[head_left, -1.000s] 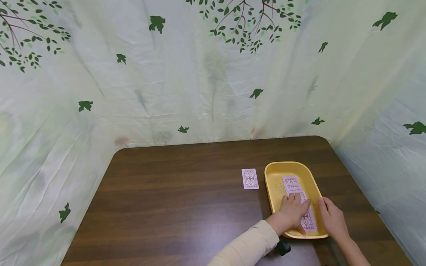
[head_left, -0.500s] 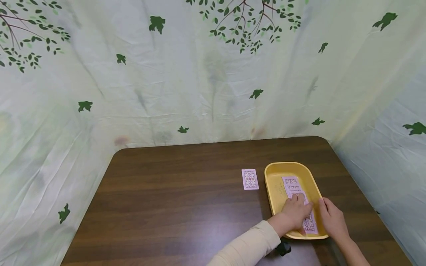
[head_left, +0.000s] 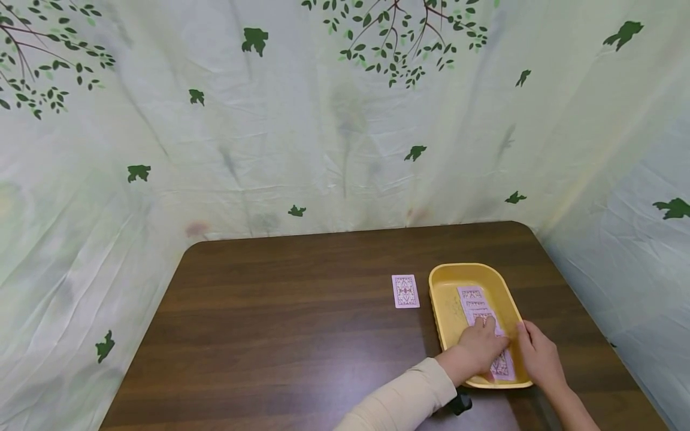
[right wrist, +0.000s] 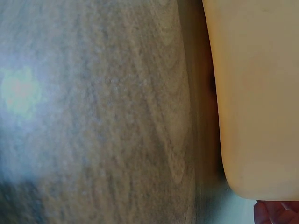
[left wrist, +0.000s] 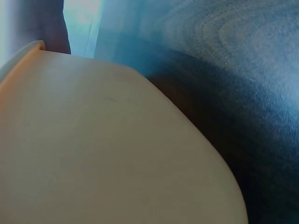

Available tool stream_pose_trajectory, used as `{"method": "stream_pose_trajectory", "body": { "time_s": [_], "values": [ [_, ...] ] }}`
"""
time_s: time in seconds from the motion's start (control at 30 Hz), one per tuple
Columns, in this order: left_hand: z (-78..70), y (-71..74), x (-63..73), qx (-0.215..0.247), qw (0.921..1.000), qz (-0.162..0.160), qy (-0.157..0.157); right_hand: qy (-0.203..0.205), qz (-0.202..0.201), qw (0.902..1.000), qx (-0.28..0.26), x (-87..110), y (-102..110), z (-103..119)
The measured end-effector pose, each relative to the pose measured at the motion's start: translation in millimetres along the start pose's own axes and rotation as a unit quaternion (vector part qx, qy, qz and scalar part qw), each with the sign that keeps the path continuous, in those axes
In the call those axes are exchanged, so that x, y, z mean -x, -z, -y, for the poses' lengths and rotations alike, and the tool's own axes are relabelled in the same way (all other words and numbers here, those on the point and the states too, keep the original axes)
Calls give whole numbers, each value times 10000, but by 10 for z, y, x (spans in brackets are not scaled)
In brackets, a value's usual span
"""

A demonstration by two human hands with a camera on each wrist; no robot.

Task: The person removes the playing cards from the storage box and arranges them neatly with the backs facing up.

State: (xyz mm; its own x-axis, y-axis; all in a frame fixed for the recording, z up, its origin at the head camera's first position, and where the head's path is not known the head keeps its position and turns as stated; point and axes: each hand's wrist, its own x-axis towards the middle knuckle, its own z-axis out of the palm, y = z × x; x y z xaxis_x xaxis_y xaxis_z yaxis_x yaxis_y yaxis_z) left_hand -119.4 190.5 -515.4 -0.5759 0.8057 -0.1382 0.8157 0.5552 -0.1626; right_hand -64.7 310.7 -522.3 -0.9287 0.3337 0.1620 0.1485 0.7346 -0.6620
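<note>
A yellow plastic tray stands at the right side of the table, with several purple-and-white playing cards overlapping in a column, backs up. My left hand rests over the middle of the cards and hides part of them; its fingers point towards the tray's far end. My right hand holds the tray's right rim, thumb at the edge. Both wrist views are filled mainly by the outside of the tray; in the right wrist view, fingertips show beneath the tray's corner.
One single playing card lies back up on the brown wooden table, left of the tray. Something black shows below the left wrist. A pale leaf-print curtain hangs behind the table and along the sides.
My left hand has slid slightly right and nearer over the cards. The lower cards have shifted a little nearer. The right hand keeps its hold on the rim.
</note>
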Motion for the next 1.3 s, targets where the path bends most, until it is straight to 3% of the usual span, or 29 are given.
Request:
{"method": "stream_pose_trajectory", "body": {
  "time_s": [0.33,0.47,0.6,0.83,1.0,1.13,1.3],
  "values": [
    [-1,34,16,-25,9999,139,-86,12,42,10000,-3,8,1,2],
    [48,60,22,333,9992,158,-171,20,85,10000,-14,6,6,8],
    [108,47,26,576,9981,91,-206,-31,135,9999,0,5,12,9],
    [140,5,29,528,9983,23,-246,-100,196,9997,59,3,10,-7],
    [173,55,42,553,9984,-60,-143,-32,120,9999,45,5,13,2],
    [283,159,83,688,9970,-350,-70,-25,126,9999,33,7,21,13],
    [575,334,224,1131,9904,-794,69,-63,197,9997,86,-7,22,5]
  ]
}}
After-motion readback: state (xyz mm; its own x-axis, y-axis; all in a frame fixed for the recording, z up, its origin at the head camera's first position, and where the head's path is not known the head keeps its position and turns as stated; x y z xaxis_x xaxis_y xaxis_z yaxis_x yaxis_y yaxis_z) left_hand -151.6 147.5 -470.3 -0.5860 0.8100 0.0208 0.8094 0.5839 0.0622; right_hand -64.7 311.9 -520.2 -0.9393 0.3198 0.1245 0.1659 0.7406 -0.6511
